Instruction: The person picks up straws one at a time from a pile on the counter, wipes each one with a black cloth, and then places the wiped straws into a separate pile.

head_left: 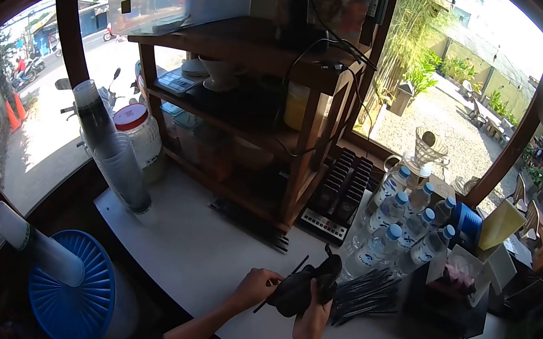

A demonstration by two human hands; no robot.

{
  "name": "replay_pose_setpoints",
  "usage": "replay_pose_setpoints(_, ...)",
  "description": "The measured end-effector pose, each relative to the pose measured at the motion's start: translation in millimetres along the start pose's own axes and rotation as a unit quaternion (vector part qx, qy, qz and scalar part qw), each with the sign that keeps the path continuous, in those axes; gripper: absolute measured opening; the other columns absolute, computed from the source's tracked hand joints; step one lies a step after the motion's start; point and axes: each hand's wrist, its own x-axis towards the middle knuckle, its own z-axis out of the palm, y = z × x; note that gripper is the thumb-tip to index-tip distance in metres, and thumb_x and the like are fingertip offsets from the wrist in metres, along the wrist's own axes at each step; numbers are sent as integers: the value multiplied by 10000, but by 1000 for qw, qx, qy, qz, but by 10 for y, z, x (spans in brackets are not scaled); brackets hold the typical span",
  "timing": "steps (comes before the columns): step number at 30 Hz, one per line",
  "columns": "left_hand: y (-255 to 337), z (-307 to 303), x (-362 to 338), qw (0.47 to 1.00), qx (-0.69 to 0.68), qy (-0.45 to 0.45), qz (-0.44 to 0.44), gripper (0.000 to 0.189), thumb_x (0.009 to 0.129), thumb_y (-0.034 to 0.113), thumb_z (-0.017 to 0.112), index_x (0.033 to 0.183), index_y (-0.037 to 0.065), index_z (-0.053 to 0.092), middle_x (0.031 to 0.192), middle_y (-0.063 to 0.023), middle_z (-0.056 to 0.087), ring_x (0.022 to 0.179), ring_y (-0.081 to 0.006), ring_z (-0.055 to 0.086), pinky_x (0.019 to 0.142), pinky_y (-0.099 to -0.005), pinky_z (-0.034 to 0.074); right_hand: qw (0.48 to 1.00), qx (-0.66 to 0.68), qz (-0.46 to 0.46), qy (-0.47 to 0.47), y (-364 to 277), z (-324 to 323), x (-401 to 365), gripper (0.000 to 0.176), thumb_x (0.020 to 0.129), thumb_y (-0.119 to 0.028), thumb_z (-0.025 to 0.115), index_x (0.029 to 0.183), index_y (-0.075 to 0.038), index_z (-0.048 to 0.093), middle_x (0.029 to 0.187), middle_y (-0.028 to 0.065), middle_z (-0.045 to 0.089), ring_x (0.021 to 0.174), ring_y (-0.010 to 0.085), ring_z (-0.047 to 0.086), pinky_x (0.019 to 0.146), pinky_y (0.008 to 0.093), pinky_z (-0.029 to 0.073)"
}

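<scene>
Over the white counter my right hand (312, 316) is closed around a dark, soft-looking black bundle (292, 294), its thumb on the near side. What kind of thing the bundle is cannot be made out. My left hand (255, 289) pinches a thin black straw (303, 264), which slants up along the bundle's left side. Part of the straw is hidden by the fingers. Just right of my right hand lies a loose pile of similar black straws (367, 297), some individually long and thin, spread on the counter.
Water bottles (383, 247) with blue caps stand behind the straws. A wooden shelf (250, 46) rises at the back. Stacked clear cups (116, 153) and a red-lidded jar (132, 117) stand left. A blue-lidded bucket (82, 314) is below. A black box (446, 302) sits right.
</scene>
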Motion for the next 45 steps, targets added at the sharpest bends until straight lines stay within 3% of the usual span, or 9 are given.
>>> replay_pose_setpoints(5, -21, 180, 250, 998, -34, 2, 55, 259, 796, 122, 665, 1026, 2, 682, 880, -188, 690, 740, -266, 687, 718, -330, 528, 999, -22, 15, -26, -119, -46, 4, 354, 904, -142, 621, 1215, -47, 480, 1121, 77, 570, 1051, 188, 552, 915, 327, 431)
replay_pose_setpoints(15, -647, -365, 558, 933, 176, 297, 101, 221, 770, -38, 634, 985, -3, 669, 1066, -129, 635, 1053, -314, 561, 899, -366, 473, 989, -77, 111, -66, -83, 38, -16, 346, 918, -137, 602, 1227, -31, 489, 1132, 64, 582, 1048, 172, 544, 938, 302, 387)
replay_pose_setpoints(27, -732, -458, 537, 941, 211, 226, 141, 124, 760, 10, 682, 883, 20, 696, 940, -83, 636, 967, -255, 559, 829, -366, 495, 987, -90, 121, -54, -14, 0, 59, 372, 894, -142, 628, 1229, -55, 491, 1144, 79, 589, 1062, 209, 567, 917, 344, 437)
replay_pose_setpoints(30, -704, -548, 462, 946, 179, 206, 174, 92, 761, 27, 694, 852, 20, 703, 918, -84, 645, 946, -253, 571, 796, -357, 501, 991, -72, 112, -28, 25, 3, 82, 374, 889, -138, 632, 1229, -62, 494, 1144, 79, 587, 1059, 212, 570, 920, 349, 443)
replay_pose_setpoints(33, -392, -740, 298, 946, 96, 269, 154, 65, 792, 54, 697, 848, 22, 707, 900, -68, 669, 878, -216, 617, 762, -341, 508, 996, -37, 78, 21, 35, 58, 82, 375, 882, -134, 635, 1225, -70, 497, 1140, 78, 586, 1057, 212, 571, 927, 353, 449)
replay_pose_setpoints(36, -267, -867, 170, 948, -120, 277, 96, 66, 834, 84, 684, 853, 25, 708, 894, -52, 686, 798, -162, 646, 735, -307, 520, 998, -20, 52, 44, -5, 166, 81, 390, 877, -147, 642, 1224, -57, 490, 1130, 78, 576, 1053, 204, 563, 937, 348, 443)
replay_pose_setpoints(38, -92, -920, 18, 937, -283, 201, 41, 107, 883, 101, 643, 943, 20, 681, 898, -66, 681, 789, -135, 650, 709, -278, 532, 997, -24, 63, 46, 3, 221, 112, 399, 883, -143, 639, 1230, -34, 474, 1134, 79, 563, 1062, 191, 548, 940, 332, 419)
replay_pose_setpoints(40, 122, -933, -133, 899, -421, 121, -15, 130, 897, 85, 623, 1001, 11, 650, 871, -79, 672, 789, -153, 650, 701, -276, 538, 995, -51, 89, -17, 56, 296, 147, 406, 886, -159, 644, 1231, -22, 480, 1120, 79, 566, 1048, 189, 546, 933, 332, 419)
replay_pose_setpoints(45, 398, -873, -376, 934, -338, 86, -78, 167, 883, 118, 655, 983, -15, 637, 791, -53, 637, 645, -95, 584, 536, -218, 455, 971, -38, 139, -190, 132, 669, 164, 429, 918, -206, 614, 1278, -27, 465, 1091, 79, 583, 995, 171, 567, 862, 314, 451)
